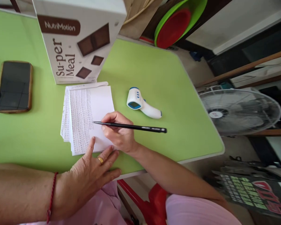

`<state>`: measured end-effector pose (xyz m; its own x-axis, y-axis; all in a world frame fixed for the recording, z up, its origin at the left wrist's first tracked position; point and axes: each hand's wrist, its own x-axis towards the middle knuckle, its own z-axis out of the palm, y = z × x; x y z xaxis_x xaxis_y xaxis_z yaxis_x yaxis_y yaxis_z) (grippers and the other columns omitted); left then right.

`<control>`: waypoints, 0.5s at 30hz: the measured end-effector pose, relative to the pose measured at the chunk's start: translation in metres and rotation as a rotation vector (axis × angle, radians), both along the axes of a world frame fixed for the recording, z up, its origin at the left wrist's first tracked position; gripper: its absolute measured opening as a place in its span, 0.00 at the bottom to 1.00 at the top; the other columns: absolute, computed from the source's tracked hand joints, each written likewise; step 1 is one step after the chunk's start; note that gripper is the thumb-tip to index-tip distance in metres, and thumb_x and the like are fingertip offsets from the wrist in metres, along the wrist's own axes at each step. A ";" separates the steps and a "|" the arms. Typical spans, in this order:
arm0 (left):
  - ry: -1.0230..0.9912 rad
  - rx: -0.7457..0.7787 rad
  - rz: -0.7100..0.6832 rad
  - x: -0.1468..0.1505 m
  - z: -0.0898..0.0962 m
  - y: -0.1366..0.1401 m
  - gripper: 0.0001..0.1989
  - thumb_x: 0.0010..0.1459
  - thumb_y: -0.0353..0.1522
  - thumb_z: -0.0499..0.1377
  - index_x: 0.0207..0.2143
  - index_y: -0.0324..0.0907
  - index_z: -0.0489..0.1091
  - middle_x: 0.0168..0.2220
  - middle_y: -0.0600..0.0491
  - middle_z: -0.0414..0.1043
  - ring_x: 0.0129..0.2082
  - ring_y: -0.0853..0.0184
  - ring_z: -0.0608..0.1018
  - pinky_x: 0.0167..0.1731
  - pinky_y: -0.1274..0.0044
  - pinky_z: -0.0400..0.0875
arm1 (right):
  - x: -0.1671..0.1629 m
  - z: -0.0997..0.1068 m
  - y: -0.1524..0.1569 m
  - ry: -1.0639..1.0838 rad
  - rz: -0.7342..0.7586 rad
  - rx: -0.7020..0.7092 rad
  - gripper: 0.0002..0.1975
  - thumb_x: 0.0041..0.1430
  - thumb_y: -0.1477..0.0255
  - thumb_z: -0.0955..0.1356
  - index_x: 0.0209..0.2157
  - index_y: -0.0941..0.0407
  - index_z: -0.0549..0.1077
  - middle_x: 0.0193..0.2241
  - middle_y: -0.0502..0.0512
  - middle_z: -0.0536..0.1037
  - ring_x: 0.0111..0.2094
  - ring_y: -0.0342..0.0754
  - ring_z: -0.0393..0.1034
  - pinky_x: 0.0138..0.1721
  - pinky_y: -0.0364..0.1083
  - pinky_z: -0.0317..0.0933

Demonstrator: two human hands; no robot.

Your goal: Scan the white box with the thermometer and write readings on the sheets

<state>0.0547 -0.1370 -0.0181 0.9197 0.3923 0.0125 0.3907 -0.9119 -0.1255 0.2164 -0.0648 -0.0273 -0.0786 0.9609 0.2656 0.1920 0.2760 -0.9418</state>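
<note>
My right hand (119,131) pinches a black pen (140,127), its tip touching or just over a sheet of white paper (101,104). Rows of small handwriting cover the left part of that sheet; its right part is blank. More written sheets lie stacked beneath, sticking out at the left. My left hand (96,164) rests with fingers spread on the sheet's near edge, a gold ring on one finger and a red cord round the wrist. Just behind the paper stands a white NutriMotion box (65,53) with chocolate pieces printed on it.
On the green table (152,68), a white and blue handheld thermometer (144,104) lies right of the paper. A phone (14,86) in a brown case lies at the left. Beyond the right edge are a fan (243,111) and green and red basins (173,28).
</note>
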 end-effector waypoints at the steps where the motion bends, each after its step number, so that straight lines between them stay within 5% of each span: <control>1: 0.009 -0.012 -0.001 0.000 0.001 0.000 0.36 0.55 0.50 0.63 0.65 0.67 0.58 0.68 0.53 0.54 0.69 0.50 0.53 0.63 0.45 0.54 | 0.000 0.001 -0.001 -0.008 -0.013 0.011 0.05 0.51 0.77 0.68 0.30 0.54 0.70 0.22 0.45 0.72 0.20 0.38 0.62 0.21 0.39 0.57; 15: 0.016 -0.099 -0.011 0.002 0.003 0.002 0.36 0.55 0.48 0.63 0.65 0.65 0.58 0.67 0.54 0.57 0.70 0.48 0.51 0.64 0.44 0.53 | 0.006 -0.006 -0.005 -0.183 0.136 0.138 0.09 0.55 0.78 0.66 0.25 0.53 0.63 0.19 0.42 0.67 0.19 0.37 0.59 0.22 0.41 0.56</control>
